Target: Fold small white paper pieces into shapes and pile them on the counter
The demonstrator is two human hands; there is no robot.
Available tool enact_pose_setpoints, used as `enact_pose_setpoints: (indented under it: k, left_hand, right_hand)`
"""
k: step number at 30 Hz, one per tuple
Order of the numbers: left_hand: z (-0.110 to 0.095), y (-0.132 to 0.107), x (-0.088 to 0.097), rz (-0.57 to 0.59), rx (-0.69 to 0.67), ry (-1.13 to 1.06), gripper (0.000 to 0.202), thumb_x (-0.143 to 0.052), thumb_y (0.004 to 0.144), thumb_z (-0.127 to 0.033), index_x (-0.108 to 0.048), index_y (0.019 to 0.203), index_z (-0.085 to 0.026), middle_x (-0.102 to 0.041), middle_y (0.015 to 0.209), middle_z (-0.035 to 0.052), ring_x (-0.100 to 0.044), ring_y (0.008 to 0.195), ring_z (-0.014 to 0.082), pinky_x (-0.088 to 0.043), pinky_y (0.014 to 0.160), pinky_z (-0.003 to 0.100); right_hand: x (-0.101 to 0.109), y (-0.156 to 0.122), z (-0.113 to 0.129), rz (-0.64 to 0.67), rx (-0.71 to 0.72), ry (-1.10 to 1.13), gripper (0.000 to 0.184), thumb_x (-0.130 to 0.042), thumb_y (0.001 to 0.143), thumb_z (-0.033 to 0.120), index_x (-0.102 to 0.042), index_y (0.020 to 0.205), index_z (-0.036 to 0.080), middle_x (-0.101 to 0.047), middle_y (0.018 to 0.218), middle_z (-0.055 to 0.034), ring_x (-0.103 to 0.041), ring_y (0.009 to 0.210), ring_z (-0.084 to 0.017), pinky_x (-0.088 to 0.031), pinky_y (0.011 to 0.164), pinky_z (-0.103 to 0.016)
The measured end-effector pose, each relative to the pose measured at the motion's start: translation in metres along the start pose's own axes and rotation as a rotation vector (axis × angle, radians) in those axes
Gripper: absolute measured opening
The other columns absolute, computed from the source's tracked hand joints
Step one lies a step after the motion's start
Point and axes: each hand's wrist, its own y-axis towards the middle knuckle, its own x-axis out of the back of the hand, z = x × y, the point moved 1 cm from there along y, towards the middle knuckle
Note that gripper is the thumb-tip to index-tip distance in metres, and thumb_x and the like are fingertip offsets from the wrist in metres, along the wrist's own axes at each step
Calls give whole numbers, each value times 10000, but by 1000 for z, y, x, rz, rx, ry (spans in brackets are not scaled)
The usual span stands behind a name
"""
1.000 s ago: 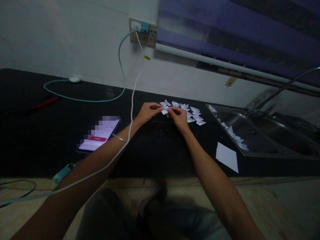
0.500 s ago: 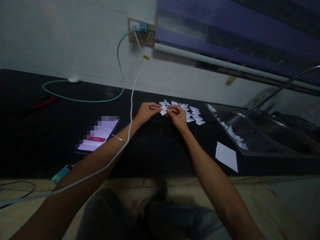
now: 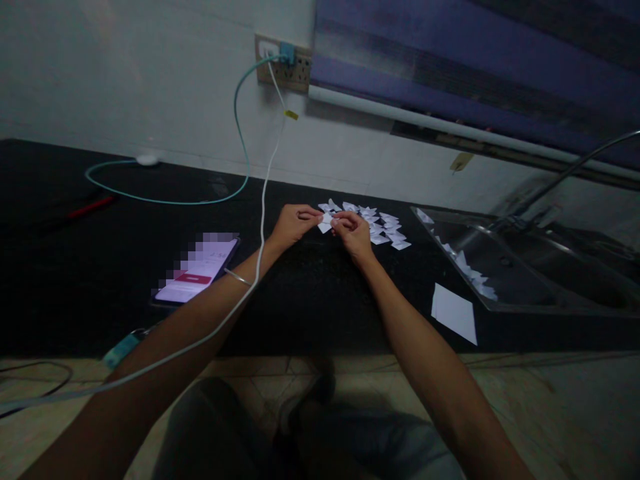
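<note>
My left hand (image 3: 294, 225) and my right hand (image 3: 353, 233) meet over the black counter (image 3: 310, 293), fingers pinched together on a small white paper piece (image 3: 325, 222) held between them. Just behind and to the right of the hands lies a heap of several small folded white paper pieces (image 3: 381, 227). A thin bangle sits on my left wrist. A white cable (image 3: 263, 200) hangs from the wall socket and crosses my left forearm.
A lit phone (image 3: 197, 272) lies on the counter at the left. A white paper sheet (image 3: 454, 313) rests near the counter's front edge, beside a steel sink (image 3: 520, 273) holding paper scraps. A teal cable (image 3: 165, 198) loops at the back left from the wall socket (image 3: 285, 63).
The hands stay almost in place; the fingers shift slightly on the small paper piece. Nothing else has moved.
</note>
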Motion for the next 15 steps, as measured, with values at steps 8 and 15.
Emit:
enact_pose_setpoints:
  k: [8, 15]
  left_hand:
    - [-8, -3, -2, 50, -33, 7, 142, -769, 777, -235, -796, 891, -153, -810, 948, 103, -734, 843, 175, -573, 801, 306]
    - [-4, -2, -3, 129, -1, -74, 213, -789, 780, -294, -786, 950, -164, -800, 980, 99, -722, 858, 171, -556, 771, 288]
  right_hand:
    - [-1, 1, -2, 19, -26, 25, 334, -839, 690, 493, -747, 867, 225, -741, 832, -39, -657, 743, -184, -566, 723, -366]
    - [8, 5, -6, -43, 91, -78, 238, -809, 758, 459, -788, 844, 238, -771, 868, -33, -699, 834, -219, -563, 794, -385]
